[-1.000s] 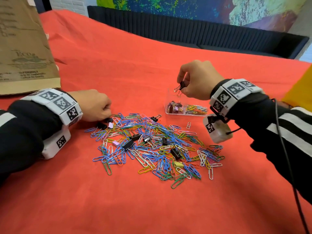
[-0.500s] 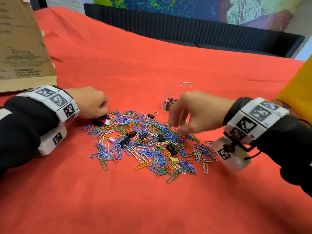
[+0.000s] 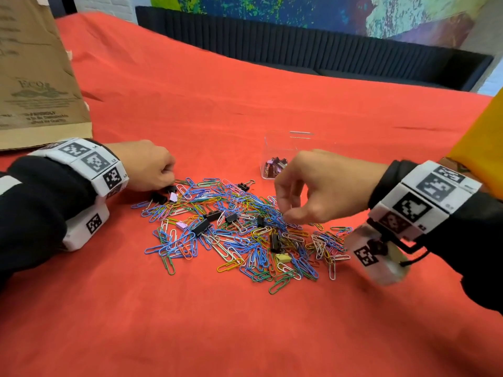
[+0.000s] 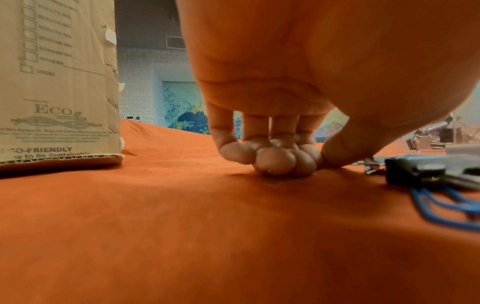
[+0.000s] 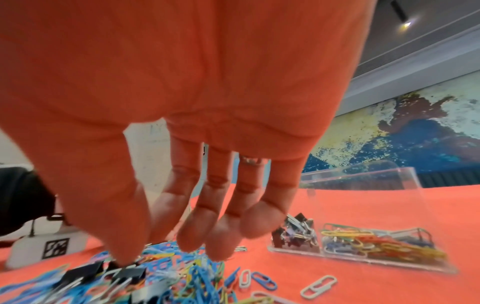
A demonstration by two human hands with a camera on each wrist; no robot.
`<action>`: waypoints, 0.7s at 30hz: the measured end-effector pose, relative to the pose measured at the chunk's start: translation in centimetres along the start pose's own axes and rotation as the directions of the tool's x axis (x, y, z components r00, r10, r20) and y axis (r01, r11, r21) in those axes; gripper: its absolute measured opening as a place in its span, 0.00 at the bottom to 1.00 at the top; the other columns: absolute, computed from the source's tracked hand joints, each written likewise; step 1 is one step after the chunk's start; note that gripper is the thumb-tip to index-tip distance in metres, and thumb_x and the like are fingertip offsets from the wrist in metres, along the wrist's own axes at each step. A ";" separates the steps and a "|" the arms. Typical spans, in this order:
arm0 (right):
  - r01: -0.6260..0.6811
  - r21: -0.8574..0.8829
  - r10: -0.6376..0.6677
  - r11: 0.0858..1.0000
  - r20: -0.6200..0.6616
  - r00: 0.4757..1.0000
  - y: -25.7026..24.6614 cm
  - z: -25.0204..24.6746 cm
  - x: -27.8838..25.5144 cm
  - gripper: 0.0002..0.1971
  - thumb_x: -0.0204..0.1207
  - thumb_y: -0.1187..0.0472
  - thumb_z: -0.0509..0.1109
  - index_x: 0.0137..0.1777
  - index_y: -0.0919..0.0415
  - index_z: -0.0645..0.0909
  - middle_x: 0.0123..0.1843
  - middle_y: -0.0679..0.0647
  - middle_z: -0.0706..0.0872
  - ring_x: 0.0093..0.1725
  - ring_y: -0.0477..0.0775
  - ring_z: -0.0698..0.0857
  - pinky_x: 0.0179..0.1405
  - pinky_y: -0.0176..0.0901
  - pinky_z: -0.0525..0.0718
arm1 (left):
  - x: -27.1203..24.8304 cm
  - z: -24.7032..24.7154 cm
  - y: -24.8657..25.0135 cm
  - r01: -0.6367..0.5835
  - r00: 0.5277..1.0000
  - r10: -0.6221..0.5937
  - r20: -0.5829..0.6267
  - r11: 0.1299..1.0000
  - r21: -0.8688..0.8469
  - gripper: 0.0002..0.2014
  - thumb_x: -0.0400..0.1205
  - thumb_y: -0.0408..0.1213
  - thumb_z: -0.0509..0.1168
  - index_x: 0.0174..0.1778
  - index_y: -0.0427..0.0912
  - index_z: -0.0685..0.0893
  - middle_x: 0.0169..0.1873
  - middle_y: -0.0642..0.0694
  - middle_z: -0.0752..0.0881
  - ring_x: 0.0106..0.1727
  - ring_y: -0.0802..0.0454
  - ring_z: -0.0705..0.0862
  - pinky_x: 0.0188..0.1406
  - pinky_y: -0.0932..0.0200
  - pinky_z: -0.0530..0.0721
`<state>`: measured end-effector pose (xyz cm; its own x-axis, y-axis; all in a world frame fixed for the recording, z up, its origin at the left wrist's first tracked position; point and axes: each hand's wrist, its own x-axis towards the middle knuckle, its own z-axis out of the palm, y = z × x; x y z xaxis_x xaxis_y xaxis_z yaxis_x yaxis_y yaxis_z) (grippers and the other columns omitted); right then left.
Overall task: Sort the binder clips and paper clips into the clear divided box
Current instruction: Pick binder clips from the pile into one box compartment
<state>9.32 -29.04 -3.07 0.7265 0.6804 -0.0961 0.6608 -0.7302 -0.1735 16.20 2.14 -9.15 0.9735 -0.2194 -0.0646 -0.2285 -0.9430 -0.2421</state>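
Red cloth (image 3: 245, 322) covers the whole table; wide bare stretch in front of the pile and another behind it toward the dark bench (image 3: 326, 50). Cardboard box (image 3: 35, 77) stands at far left, just behind the left wrist. Yellow object (image 3: 481, 142) cuts in at the right edge. Pile of paper clips (image 3: 245, 235) sits mid-table between both hands, with black binder clips (image 3: 202, 228) mixed in. Clear divided box (image 5: 363, 246) is just behind the pile, partly hidden by the right hand in the head view; right wrist view shows binder clips in its left compartment, coloured paper clips in the right, lid (image 5: 363, 176) tilted up behind. Right hand (image 3: 318, 189) hovers over the pile's far-right part, fingers (image 5: 221, 232) pointing down, loosely spread, holding nothing; thumb tip next to a black binder clip (image 5: 130, 273), contact unclear. Left hand (image 3: 144, 167) rests on the cloth at the pile's left edge, fingers (image 4: 275, 160) curled into a fist, nothing seen in it. Nearest black binder clip (image 4: 415, 170) lies just right of that fist, apart.
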 end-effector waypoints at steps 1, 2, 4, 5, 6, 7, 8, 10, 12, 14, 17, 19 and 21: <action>0.002 0.034 -0.003 0.999 0.024 1.000 0.0 0.1 -0.1 0.04 0.67 0.55 0.79 0.40 0.50 0.87 0.36 0.49 0.90 0.29 0.37 0.83 0.29 0.27 0.76 | 0.0 0.0 0.0 0.000 1.000 0.000 -0.002 1.000 0.000 0.13 0.79 0.48 0.59 0.31 0.47 0.74 0.30 0.48 0.82 0.35 0.43 0.77 0.43 0.54 0.82; 0.012 0.069 -0.016 0.998 0.061 0.998 -0.1 0.3 -0.2 0.07 0.66 0.54 0.81 0.42 0.48 0.86 0.37 0.48 0.90 0.29 0.37 0.84 0.28 0.26 0.75 | 0.1 0.0 0.0 0.000 1.000 0.000 -0.004 1.000 -0.001 0.13 0.79 0.48 0.59 0.30 0.47 0.74 0.30 0.48 0.82 0.35 0.43 0.77 0.43 0.54 0.82; 0.051 0.077 -0.061 0.996 0.140 0.988 -0.7 1.1 -0.5 0.14 0.63 0.50 0.83 0.47 0.46 0.84 0.39 0.43 0.89 0.35 0.38 0.86 0.32 0.29 0.79 | 0.1 0.0 -0.1 0.000 1.000 0.000 -0.001 1.000 -0.004 0.14 0.79 0.49 0.58 0.30 0.47 0.74 0.29 0.48 0.81 0.36 0.43 0.77 0.43 0.54 0.82; 0.082 0.050 -0.089 0.995 0.167 0.982 -1.0 1.7 -0.7 0.16 0.63 0.50 0.83 0.49 0.45 0.83 0.40 0.40 0.87 0.38 0.39 0.86 0.35 0.32 0.80 | 0.1 0.0 -0.2 -0.002 1.000 0.002 -0.001 1.000 -0.007 0.14 0.79 0.49 0.58 0.30 0.47 0.74 0.29 0.48 0.81 0.36 0.43 0.77 0.43 0.54 0.82; 0.111 0.019 -0.113 0.994 0.183 0.977 -1.3 2.2 -0.7 0.16 0.63 0.51 0.82 0.50 0.45 0.83 0.40 0.40 0.86 0.39 0.41 0.85 0.38 0.34 0.82 | 0.0 0.0 -0.2 -0.004 1.000 0.004 -0.003 1.000 -0.007 0.14 0.79 0.49 0.58 0.30 0.47 0.74 0.29 0.48 0.81 0.36 0.43 0.77 0.43 0.54 0.82; 0.134 -0.003 -0.131 0.991 0.185 0.974 -1.4 2.6 -0.7 0.15 0.64 0.53 0.81 0.49 0.45 0.83 0.39 0.41 0.85 0.38 0.42 0.84 0.39 0.37 0.83 | 0.0 0.0 -0.2 -0.007 1.000 0.007 -0.005 1.000 -0.008 0.14 0.79 0.49 0.58 0.31 0.46 0.75 0.29 0.48 0.81 0.35 0.43 0.77 0.43 0.54 0.82; 0.144 -0.012 -0.139 0.990 0.180 0.974 -1.4 2.8 -0.6 0.13 0.64 0.56 0.79 0.48 0.46 0.82 0.38 0.43 0.86 0.37 0.44 0.83 0.38 0.40 0.83 | 0.0 0.0 -0.2 -0.010 1.000 0.010 -0.006 1.000 -0.007 0.13 0.79 0.48 0.58 0.31 0.46 0.75 0.29 0.49 0.81 0.35 0.44 0.77 0.42 0.54 0.82; 0.126 -0.007 -0.123 0.992 0.178 0.976 -1.3 2.8 -0.5 0.10 0.64 0.59 0.76 0.45 0.49 0.83 0.35 0.45 0.85 0.35 0.45 0.83 0.35 0.38 0.82 | 0.0 0.1 -0.2 -0.013 1.000 0.013 -0.010 1.000 -0.004 0.13 0.79 0.48 0.58 0.31 0.46 0.75 0.29 0.49 0.81 0.34 0.44 0.77 0.42 0.53 0.82; 0.095 0.000 -0.094 0.995 0.153 0.984 -1.1 2.4 -0.5 0.08 0.63 0.62 0.74 0.41 0.50 0.83 0.31 0.44 0.84 0.33 0.43 0.81 0.32 0.33 0.78 | 0.0 0.1 -0.2 -0.015 1.000 0.015 -0.011 1.000 -0.005 0.13 0.79 0.48 0.58 0.31 0.47 0.75 0.29 0.48 0.82 0.35 0.44 0.77 0.43 0.53 0.83; 0.066 0.007 -0.066 0.998 0.089 0.994 -0.7 1.8 -0.4 0.08 0.63 0.63 0.73 0.40 0.50 0.84 0.29 0.42 0.83 0.32 0.41 0.81 0.31 0.27 0.75 | 0.0 0.1 -0.2 -0.012 1.000 0.012 -0.007 1.000 -0.012 0.13 0.79 0.49 0.58 0.31 0.47 0.75 0.29 0.49 0.82 0.35 0.44 0.78 0.43 0.53 0.83; 0.024 0.026 -0.025 0.999 0.027 0.999 0.0 0.6 -0.2 0.10 0.64 0.65 0.71 0.39 0.48 0.85 0.31 0.40 0.85 0.33 0.40 0.83 0.32 0.28 0.77 | 0.0 0.1 -0.4 -0.014 1.000 0.014 -0.004 1.000 -0.014 0.13 0.79 0.49 0.58 0.31 0.47 0.75 0.29 0.49 0.81 0.36 0.44 0.78 0.44 0.53 0.83; 0.034 0.027 -0.035 0.999 0.052 0.998 0.2 0.3 -0.2 0.13 0.65 0.67 0.68 0.39 0.47 0.87 0.33 0.44 0.87 0.33 0.45 0.83 0.34 0.38 0.82 | 0.1 0.1 -0.4 -0.016 1.000 0.016 -0.007 1.000 -0.006 0.13 0.79 0.49 0.58 0.31 0.47 0.74 0.29 0.49 0.81 0.35 0.44 0.77 0.43 0.54 0.82; 0.055 0.005 -0.055 0.998 0.117 0.992 -0.1 0.6 -0.4 0.12 0.65 0.64 0.68 0.39 0.46 0.89 0.34 0.48 0.89 0.34 0.48 0.84 0.36 0.44 0.85 | 0.1 0.1 -0.3 -0.021 1.000 0.022 -0.010 1.000 0.000 0.13 0.79 0.48 0.58 0.31 0.47 0.74 0.28 0.50 0.80 0.34 0.46 0.76 0.42 0.55 0.81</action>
<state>8.85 -29.20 -3.57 0.6621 0.7223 -0.2001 0.6988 -0.6914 -0.1834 16.34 2.43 -9.19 0.9684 -0.2422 -0.0597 -0.2494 -0.9379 -0.2410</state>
